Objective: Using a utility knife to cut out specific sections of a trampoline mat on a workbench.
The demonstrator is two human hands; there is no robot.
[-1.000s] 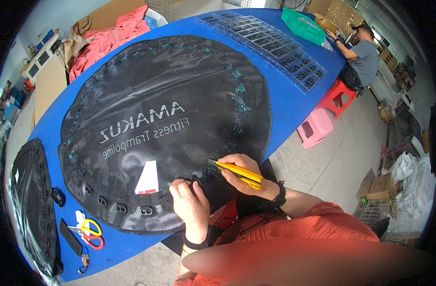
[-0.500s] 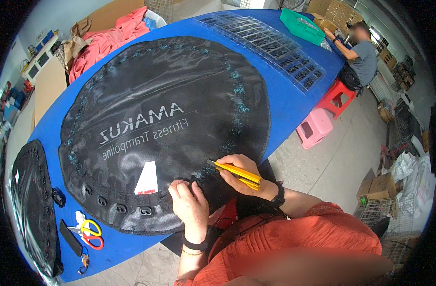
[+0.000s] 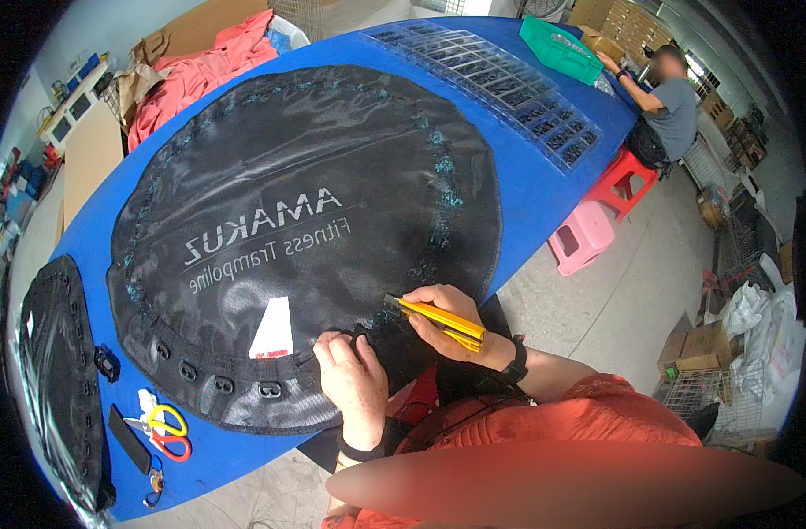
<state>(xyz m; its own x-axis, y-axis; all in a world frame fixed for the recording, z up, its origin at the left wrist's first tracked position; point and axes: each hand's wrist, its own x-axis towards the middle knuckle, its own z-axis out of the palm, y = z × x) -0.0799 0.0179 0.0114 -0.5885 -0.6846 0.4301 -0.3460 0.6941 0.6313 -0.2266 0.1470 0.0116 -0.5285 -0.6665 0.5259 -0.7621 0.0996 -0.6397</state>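
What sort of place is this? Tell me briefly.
Most likely a factory or workshop floor. A round black trampoline mat lies on a big blue worktable, clear trays of small parts are lined up along it, and cardboard boxes stand on the concrete floor.

— Can you see the blade of the yellow utility knife (image 3: 438, 320)?
— No, its tip is too small to tell against the black trampoline mat (image 3: 297, 220), and the right hand (image 3: 451, 319) covers the handle's middle.
— And the mat's near edge?
— Partly under the left hand (image 3: 354, 381). The second mat (image 3: 55, 379) at the desk's (image 3: 544, 189) left end fades into the dark rim.
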